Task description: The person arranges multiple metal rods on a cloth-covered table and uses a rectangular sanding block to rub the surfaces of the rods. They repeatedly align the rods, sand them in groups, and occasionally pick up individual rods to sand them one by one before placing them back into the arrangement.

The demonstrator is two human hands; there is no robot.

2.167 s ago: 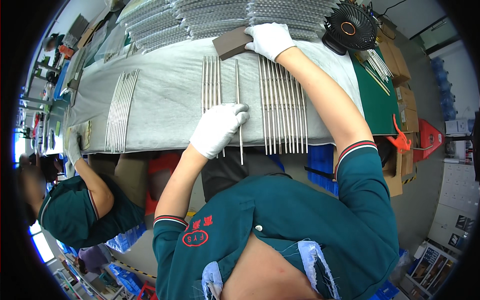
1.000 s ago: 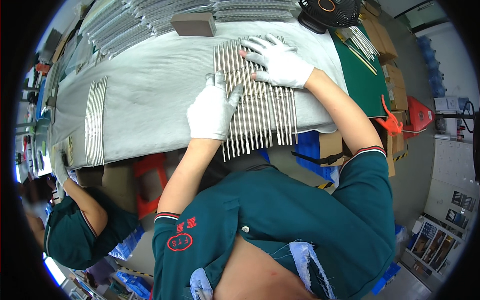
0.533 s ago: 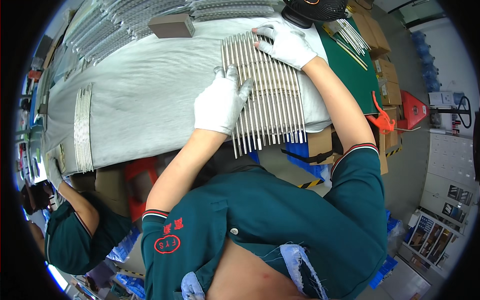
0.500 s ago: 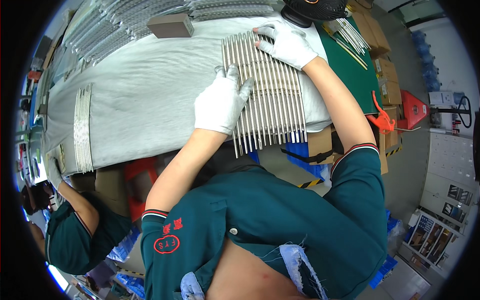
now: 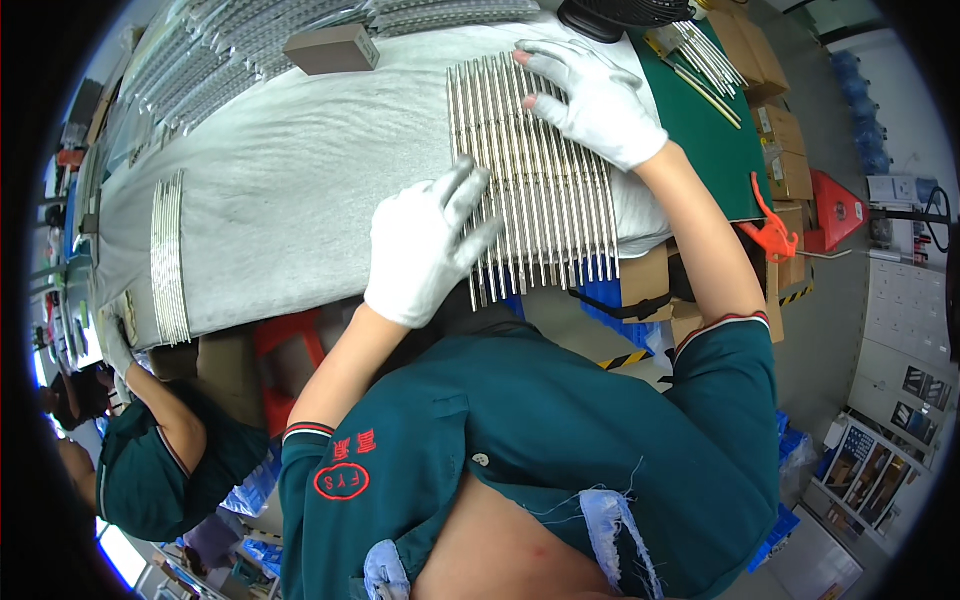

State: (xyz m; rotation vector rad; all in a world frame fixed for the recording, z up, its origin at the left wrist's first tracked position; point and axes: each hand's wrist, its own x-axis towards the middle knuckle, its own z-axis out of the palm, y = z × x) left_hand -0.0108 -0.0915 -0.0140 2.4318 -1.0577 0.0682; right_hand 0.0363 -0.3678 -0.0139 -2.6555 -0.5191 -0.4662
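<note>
Several slim silver metal rods [image 5: 535, 190] lie side by side in a flat row on the cloth-covered table, their near ends jutting past its front edge. My left hand [image 5: 425, 243], in a white glove with greyish fingertips, is at the row's left side, fingers apart and holding nothing; I cannot tell whether the fingertips touch the rods. Over the far right part of the row, my right hand [image 5: 595, 105] spreads its gloved fingers. Two of its fingertips are bare. It grips nothing that shows, and it hides some rod ends.
A smaller rod bundle [image 5: 168, 260] lies at the left, near a co-worker's gloved hand [image 5: 115, 345]. Bubble-wrapped stacks [image 5: 240, 50], a brown box [image 5: 332, 50] and a black fan [image 5: 625, 15] stand at the back. On the right are loose rods [image 5: 710, 60] and an orange-red air gun [image 5: 770, 235].
My left hand has drawn back from the rods, toward me and to the left. My right hand has shifted slightly right and nearer. The rods still lie in a row.
</note>
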